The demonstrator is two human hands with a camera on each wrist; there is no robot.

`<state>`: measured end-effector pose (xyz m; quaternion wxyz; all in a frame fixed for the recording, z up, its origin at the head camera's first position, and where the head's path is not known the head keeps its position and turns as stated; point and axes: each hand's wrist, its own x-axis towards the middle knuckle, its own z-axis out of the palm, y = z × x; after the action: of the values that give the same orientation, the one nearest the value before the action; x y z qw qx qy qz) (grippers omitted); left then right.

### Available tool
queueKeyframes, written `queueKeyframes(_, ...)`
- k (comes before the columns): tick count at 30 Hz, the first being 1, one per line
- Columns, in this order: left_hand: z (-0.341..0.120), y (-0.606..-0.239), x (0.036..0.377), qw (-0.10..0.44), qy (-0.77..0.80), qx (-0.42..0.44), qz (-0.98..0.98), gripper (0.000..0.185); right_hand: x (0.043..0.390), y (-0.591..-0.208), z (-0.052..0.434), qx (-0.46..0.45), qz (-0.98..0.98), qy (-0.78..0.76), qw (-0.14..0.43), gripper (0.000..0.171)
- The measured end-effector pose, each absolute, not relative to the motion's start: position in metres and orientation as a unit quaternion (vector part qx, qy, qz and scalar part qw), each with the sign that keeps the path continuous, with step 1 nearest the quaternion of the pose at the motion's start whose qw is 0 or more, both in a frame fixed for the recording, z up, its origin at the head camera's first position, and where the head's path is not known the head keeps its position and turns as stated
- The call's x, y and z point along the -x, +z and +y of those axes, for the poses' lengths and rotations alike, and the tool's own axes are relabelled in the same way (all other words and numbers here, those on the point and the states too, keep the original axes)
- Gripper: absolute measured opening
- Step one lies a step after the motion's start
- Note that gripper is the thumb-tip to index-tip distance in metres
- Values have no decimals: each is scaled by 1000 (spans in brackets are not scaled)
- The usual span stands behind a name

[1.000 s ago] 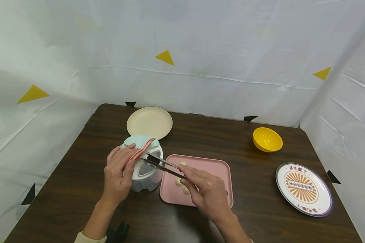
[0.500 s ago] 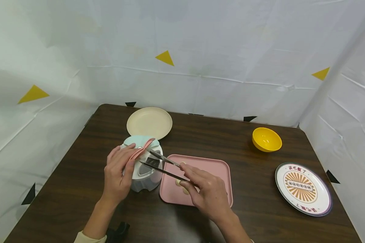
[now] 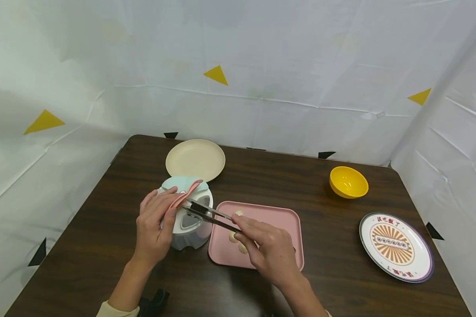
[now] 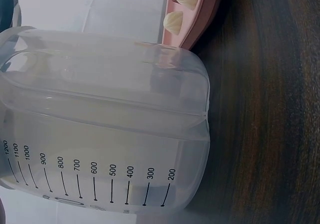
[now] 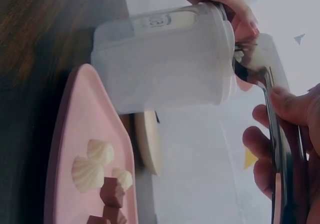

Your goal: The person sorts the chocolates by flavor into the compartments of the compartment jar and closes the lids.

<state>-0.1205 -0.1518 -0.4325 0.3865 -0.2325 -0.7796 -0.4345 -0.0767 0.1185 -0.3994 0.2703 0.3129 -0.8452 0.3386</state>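
My left hand [image 3: 154, 225] rests at the top of a translucent measuring container [image 4: 110, 99] and holds up the pink flap [image 3: 185, 196] of its white and mint lid [image 3: 182, 182]. Metal tongs [image 3: 218, 219] are gripped between thumb and fingers of my right hand [image 3: 273, 248]. Their tips reach the opening beside the raised flap, with the arms close together; whether they pinch anything I cannot tell. Right of the container lies a pink tray [image 3: 275, 214], partly under my right hand. White shell-shaped pieces [image 5: 90, 173] and brown pieces [image 5: 112, 192] sit on it.
Behind the container stands a cream plate [image 3: 195, 159]. A yellow bowl [image 3: 348, 182] is at the back right, with a patterned white plate [image 3: 392, 246] in front of it. A black object [image 3: 157, 303] lies near the front edge. White sheeting [image 3: 262, 53] surrounds the dark table.
The tongs' arms spread apart half a second ago and are close together again now, with the tips still at the opening. The left hand and flap have stayed in place.
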Motion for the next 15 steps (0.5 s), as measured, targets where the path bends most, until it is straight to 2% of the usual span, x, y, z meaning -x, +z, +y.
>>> queueKeyframes(15,-152,-432,120,388,-435,233,-779,34,85,-405,120,-336,-825,378,250,46)
